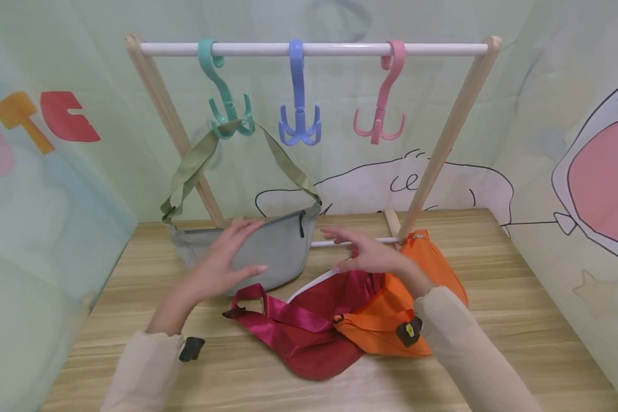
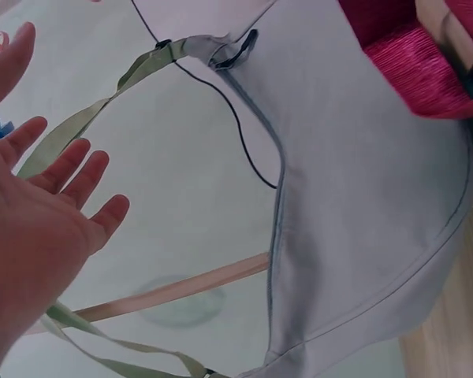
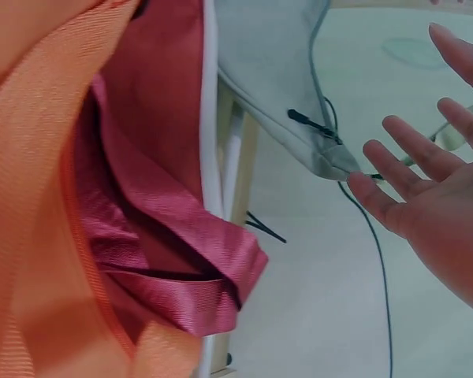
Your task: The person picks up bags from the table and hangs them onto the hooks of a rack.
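A grey waist bag [image 1: 273,252] hangs by its green strap [image 1: 195,160] from the green hook [image 1: 229,114] on the rack. In front of the bag is my left hand [image 1: 218,263], its fingers spread and nothing in its grasp. My right hand [image 1: 368,254], also holding nothing, hovers above a dark red waist bag [image 1: 314,349] and an orange waist bag [image 1: 386,326]. Those two lie on the table, the orange partly over the red. Both wrist views show loose, extended fingers apart from the grey bag [image 2: 363,197].
A white rail [image 1: 340,50] on wooden posts [image 1: 448,137] also carries a blue hook [image 1: 298,103] and a pink hook [image 1: 383,97], both without bags. Another orange bag part [image 1: 438,266] lies by the right post. Printed cloth walls surround the wooden table [image 1: 504,343].
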A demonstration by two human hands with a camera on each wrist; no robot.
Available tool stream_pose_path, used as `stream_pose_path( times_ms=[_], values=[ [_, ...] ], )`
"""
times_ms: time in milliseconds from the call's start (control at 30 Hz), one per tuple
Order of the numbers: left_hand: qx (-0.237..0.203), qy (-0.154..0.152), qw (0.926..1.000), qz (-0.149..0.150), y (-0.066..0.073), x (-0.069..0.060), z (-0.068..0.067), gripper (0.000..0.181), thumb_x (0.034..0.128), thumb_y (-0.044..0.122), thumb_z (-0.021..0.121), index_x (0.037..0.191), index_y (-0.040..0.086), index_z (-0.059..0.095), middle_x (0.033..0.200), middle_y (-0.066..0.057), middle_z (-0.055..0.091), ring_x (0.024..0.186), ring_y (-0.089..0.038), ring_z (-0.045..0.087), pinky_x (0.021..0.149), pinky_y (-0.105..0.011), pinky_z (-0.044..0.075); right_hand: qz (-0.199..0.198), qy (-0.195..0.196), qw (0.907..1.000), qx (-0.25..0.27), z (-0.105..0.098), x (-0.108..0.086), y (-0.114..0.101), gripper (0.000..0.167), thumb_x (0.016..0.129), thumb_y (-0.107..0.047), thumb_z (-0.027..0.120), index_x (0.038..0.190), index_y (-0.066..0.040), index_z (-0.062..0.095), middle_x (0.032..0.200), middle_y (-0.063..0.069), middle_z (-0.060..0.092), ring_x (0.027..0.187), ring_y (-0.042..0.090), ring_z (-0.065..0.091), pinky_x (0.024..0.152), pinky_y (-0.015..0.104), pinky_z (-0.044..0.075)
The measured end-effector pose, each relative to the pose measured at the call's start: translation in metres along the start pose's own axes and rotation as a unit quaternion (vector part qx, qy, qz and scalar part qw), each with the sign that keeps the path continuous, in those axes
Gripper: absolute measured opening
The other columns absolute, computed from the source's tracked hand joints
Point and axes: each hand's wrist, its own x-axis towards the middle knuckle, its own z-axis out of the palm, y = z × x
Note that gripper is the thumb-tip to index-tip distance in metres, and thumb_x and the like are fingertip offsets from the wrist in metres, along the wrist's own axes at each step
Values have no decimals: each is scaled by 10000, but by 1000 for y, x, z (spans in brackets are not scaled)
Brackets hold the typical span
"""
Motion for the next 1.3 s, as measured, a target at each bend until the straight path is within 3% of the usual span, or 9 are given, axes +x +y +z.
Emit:
stream_pose_path(
  times_ms=[233,467,733,900,1100,1300],
  values=[
    [-13,-372,9993,102,0,-6,20,737,788,286,716,1386,71,344,1367,-146,358,1252,-331,324,975,-524,301,38,-137,9999,1,13,-5,9,719,796,-96,693,1401,-37,310,1352,159,411,1213,317,385,954,497,354],
    [-202,-747,9970,47,-1,-13,41,738,771,348,721,1368,79,381,1340,-148,397,1237,-337,346,966,-531,308,255,-254,9993,74,26,-9,15,723,783,-116,708,1400,-73,334,1339,141,431,1211,308,389,962,499,344],
    [-486,-1231,9912,94,-3,-22,66,740,748,383,730,1342,69,419,1319,-134,430,1227,-327,359,966,-532,301,133,-479,9987,114,45,-15,22,716,787,-124,710,1382,-17,326,1313,185,448,1214,320,405,957,454,373],
    [-586,-1601,9853,-63,-5,-28,80,756,740,397,733,1349,84,415,1302,-125,436,1210,-311,368,950,-559,289,277,-587,9975,281,57,-21,27,727,780,-152,725,1385,-59,332,1305,143,461,1184,269,440,959,419,379],
    [-701,-1653,9837,-139,-9,-35,91,770,708,413,755,1331,99,430,1278,-94,448,1199,-286,374,948,-567,259,211,-606,9959,645,71,-27,34,709,776,-157,732,1369,-63,356,1277,123,479,1169,263,443,974,419,358],
    [-722,-1646,9836,-153,-15,-40,98,765,700,401,763,1325,103,438,1283,-82,453,1201,-287,370,963,-566,229,371,-640,9944,750,83,-32,41,687,774,-144,732,1357,-91,372,1250,114,481,1087,264,471,831,340,463]
  ],
)
